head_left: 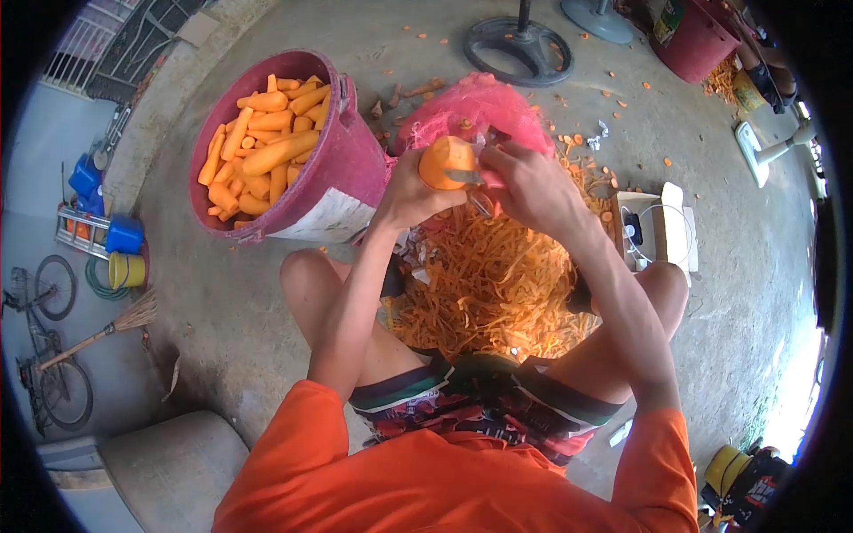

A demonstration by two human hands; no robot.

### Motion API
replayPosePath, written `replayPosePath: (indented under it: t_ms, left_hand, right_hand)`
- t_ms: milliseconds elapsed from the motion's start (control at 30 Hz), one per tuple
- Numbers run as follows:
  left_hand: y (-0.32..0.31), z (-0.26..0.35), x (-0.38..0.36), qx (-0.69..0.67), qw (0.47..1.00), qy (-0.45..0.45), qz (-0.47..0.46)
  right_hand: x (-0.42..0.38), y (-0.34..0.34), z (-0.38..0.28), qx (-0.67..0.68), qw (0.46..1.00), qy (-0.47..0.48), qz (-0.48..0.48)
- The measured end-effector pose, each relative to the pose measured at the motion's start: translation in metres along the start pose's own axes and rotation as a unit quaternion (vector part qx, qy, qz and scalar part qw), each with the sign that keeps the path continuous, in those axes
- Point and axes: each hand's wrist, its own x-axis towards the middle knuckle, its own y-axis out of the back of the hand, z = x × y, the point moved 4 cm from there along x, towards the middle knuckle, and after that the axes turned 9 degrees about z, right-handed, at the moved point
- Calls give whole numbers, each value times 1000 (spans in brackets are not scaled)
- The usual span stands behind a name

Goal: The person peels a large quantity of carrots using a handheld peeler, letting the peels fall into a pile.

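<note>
A thick orange carrot (442, 162) is in my left hand (410, 194), whose fingers wrap round it from the left. My right hand (530, 182) is closed on a peeler (464, 176); its metal part lies against the carrot's right side. Just behind both hands is a pink mesh sack (478, 99). A big heap of orange peelings (493, 284) covers the floor below the hands, between my legs. To the left, a pink tub (351, 160) holds several peeled carrots (283, 153).
Round metal stand bases (518, 51) are on the floor at the back. An open white box (671, 226) stands right of the peelings. Another pink tub (696, 40) is at the back right, by a person's leg (762, 67). A broom (115, 327) and bicycle (53, 355) are far left.
</note>
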Motion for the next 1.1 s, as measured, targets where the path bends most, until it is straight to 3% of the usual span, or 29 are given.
replayPosePath:
  t_ms: [200,267,333,400,467,567,667,867,1100]
  left_hand:
    - [4,3,-4,62,998,11,-13]
    - [5,-1,-6,62,997,7,-33]
    - [-9,3,-18,56,995,-32,-80]
    - [-22,5,-21,49,987,-73,-136]
    - [-18,7,-20,77,993,-76,-53]
    - [-3,-2,-11,139,990,-29,-19]
    - [6,-1,-8,170,985,11,10]
    - [14,-7,-9,224,973,52,11]
    - [14,-5,-16,232,972,36,7]
  right_hand:
    - [1,-11,1,-40,999,-14,-8]
    - [2,-26,15,-55,995,-78,-31]
    - [-1,-49,80,-139,974,-168,-64]
    - [-14,-52,132,-105,975,-152,-119]
    - [-12,-29,123,-108,980,-150,-69]
    - [0,-3,58,-64,988,-127,-51]
    - [-4,-5,11,12,999,32,-38]
    - [-5,-23,6,-89,994,-26,-64]
    - [-4,-19,0,-73,996,-17,-52]
